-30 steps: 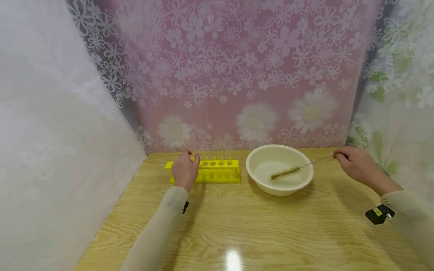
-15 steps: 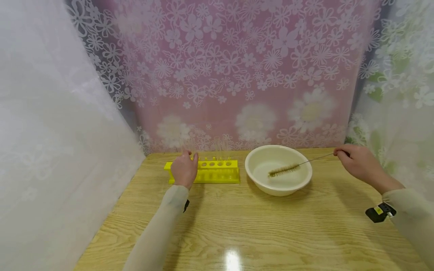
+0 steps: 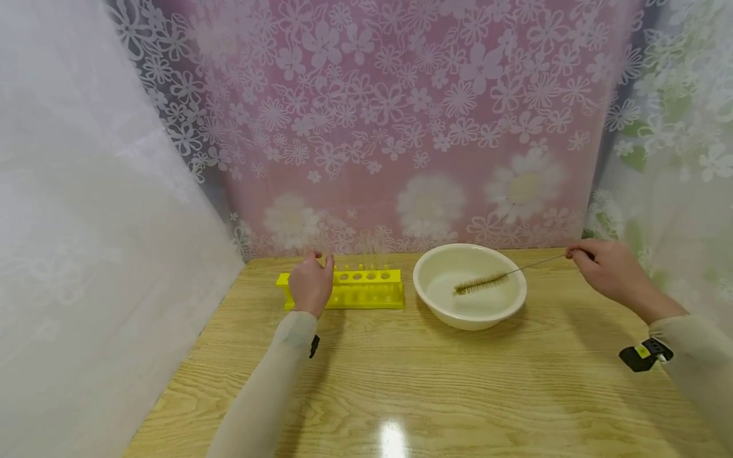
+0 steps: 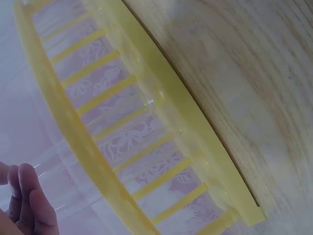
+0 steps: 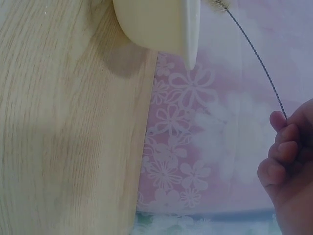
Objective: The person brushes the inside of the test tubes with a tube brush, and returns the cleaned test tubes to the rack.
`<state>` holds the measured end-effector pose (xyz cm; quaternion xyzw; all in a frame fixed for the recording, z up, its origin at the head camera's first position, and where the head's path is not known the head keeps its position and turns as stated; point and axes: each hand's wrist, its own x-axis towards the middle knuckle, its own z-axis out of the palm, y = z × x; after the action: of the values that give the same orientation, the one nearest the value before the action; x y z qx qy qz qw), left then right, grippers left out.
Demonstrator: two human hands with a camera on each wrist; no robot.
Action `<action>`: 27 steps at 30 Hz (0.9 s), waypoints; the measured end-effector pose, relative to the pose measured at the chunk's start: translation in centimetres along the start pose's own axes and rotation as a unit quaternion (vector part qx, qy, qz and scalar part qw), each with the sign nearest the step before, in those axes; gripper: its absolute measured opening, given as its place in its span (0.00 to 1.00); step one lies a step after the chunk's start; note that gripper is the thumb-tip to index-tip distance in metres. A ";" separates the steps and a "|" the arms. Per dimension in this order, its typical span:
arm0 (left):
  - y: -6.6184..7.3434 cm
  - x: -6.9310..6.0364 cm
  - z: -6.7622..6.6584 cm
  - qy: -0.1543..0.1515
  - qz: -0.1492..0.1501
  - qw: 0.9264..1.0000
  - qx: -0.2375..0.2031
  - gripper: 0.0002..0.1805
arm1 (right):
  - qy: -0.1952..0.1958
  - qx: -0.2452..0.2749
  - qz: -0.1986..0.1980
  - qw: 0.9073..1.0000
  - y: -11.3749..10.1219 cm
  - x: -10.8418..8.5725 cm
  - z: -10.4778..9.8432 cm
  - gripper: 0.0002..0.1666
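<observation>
As the head view shows, brown-bristled wire brush (image 3: 481,284), pinched by right hand (image 3: 611,270), over round cream plastic basin (image 3: 438,280). Left wrist: left hand (image 4: 30,201) by clear tube (image 4: 57,182), yellow plastic rack (image 4: 85,147); grip unclear. Right wrist: thin twisted handle (image 5: 263,66); steady pinch advisable, lest brush sway.

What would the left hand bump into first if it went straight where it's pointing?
Probably a clear tube, right by the left hand at the yellow rack; I can't tell if they touch. Behind that, it looks like the pink flowery curtain.
</observation>
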<state>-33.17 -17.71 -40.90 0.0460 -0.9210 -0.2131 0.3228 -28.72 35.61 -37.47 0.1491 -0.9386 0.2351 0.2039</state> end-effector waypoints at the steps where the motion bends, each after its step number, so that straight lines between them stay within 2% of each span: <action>1: 0.1 0.0 -0.1 0.004 0.002 1.000 -0.006 0.22 | -0.001 0.001 0.002 1.000 0.0 0.1 -0.1 0.24; 7: 0.3 0.2 -0.2 0.028 0.008 0.998 -0.049 0.21 | -0.013 0.003 0.015 1.000 -0.1 0.2 -0.4 0.24; 11: 0.4 0.6 -0.5 0.052 0.024 0.996 -0.069 0.18 | -0.012 0.004 0.018 1.000 0.0 0.1 -0.4 0.24; 19: 1.0 1.2 -1.4 0.105 0.060 0.986 -0.115 0.17 | -0.008 0.005 0.015 1.000 0.2 0.0 -0.4 0.24; 27: 1.9 1.5 -2.5 0.118 0.076 0.979 -0.147 0.20 | -0.009 -0.001 0.015 1.000 0.0 0.1 -0.5 0.24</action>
<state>-32.74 -17.21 -37.45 -0.0474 -0.8358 -0.3143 0.4476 -28.65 35.83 -37.07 0.1366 -0.9426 0.2364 0.1922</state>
